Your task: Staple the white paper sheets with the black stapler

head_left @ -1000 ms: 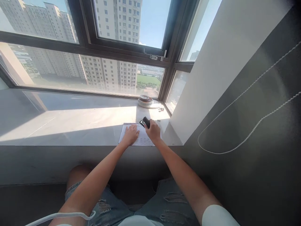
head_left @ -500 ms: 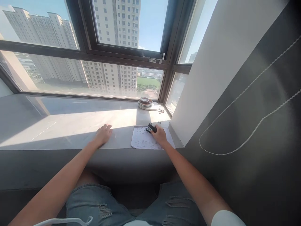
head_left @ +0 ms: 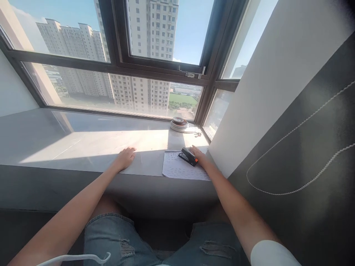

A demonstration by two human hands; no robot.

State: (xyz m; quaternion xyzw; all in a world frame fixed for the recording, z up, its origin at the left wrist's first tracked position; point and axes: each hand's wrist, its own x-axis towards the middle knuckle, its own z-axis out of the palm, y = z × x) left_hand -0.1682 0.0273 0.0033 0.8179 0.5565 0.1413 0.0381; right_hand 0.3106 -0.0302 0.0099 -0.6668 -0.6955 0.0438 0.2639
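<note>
My left hand (head_left: 126, 159) rests open on the pale window sill (head_left: 91, 155), with its fingers loosely apart and nothing in them. A black stapler (head_left: 188, 157) with an orange mark at its near end lies on the written sheets of paper (head_left: 177, 170). Just right of the stapler, my right hand (head_left: 200, 156) reaches over the paper's far right corner. Its fingers are bent down toward the sill and partly hidden, so whatever may be between them does not show.
A stack of round plates or lids (head_left: 180, 125) stands at the back right corner, with a small set of keys (head_left: 198, 134) beside it. A slanted white wall (head_left: 244, 96) bounds the right end. A beaded blind cord (head_left: 277, 193) hangs farther right.
My right hand has let go of the stapler, which now lies on the paper, and has moved right over a small dark strip seen earlier. The view has turned slightly left.
</note>
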